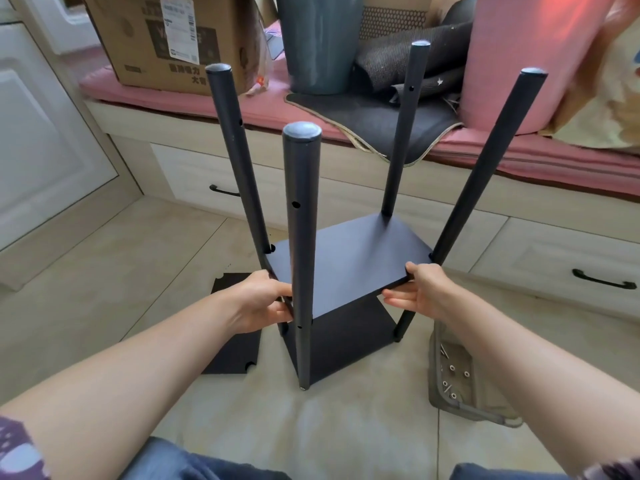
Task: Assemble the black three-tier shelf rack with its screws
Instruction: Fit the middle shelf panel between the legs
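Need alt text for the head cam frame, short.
Both hands, left hand and right hand, hold a black shelf board level between four upright black poles above a lower board. A third board and a tray of screws lie on the tiled floor.

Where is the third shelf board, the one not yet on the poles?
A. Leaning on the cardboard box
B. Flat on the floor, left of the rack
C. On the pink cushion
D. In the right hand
B: the loose shelf board lies flat on the floor tiles, left of the rack's poles, while both hands hold the middle board.
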Tool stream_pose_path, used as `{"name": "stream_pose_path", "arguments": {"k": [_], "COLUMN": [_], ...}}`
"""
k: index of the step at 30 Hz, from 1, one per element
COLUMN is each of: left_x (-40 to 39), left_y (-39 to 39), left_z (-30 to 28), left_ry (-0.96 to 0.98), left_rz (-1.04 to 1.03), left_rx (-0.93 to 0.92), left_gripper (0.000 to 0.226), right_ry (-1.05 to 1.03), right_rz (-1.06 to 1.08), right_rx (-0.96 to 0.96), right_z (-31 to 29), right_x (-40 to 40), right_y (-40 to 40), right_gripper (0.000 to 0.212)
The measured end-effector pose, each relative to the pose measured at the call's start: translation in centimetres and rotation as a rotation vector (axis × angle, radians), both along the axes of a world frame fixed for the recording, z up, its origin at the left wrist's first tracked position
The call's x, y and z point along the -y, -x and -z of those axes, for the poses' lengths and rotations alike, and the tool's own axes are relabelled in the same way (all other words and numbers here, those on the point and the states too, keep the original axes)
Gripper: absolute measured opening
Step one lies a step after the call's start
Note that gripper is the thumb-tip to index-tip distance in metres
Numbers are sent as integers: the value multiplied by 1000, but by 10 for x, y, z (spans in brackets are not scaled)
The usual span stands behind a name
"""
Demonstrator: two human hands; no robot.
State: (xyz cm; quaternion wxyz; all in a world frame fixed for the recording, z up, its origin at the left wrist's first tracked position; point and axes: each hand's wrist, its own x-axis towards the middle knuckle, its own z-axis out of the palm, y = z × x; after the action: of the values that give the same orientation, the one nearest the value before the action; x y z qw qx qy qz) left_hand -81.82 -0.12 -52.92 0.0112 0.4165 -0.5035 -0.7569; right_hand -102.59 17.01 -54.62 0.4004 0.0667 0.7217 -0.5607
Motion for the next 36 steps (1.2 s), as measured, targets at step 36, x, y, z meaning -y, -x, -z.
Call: {"name": "stream_pose_path", "arguments": {"k": [36], "left_x": [-1], "left_y": [-4], "left_z": [1], "left_ry": [-76], "left_rz": [-1], "left_rx": [-16], "left_gripper": [34], "right_ry": [66], "right_rz": [167], "right_rx": [177], "right_z": [-22], "right_x": [-20], "right_y": [31], "right_gripper": [16]}}
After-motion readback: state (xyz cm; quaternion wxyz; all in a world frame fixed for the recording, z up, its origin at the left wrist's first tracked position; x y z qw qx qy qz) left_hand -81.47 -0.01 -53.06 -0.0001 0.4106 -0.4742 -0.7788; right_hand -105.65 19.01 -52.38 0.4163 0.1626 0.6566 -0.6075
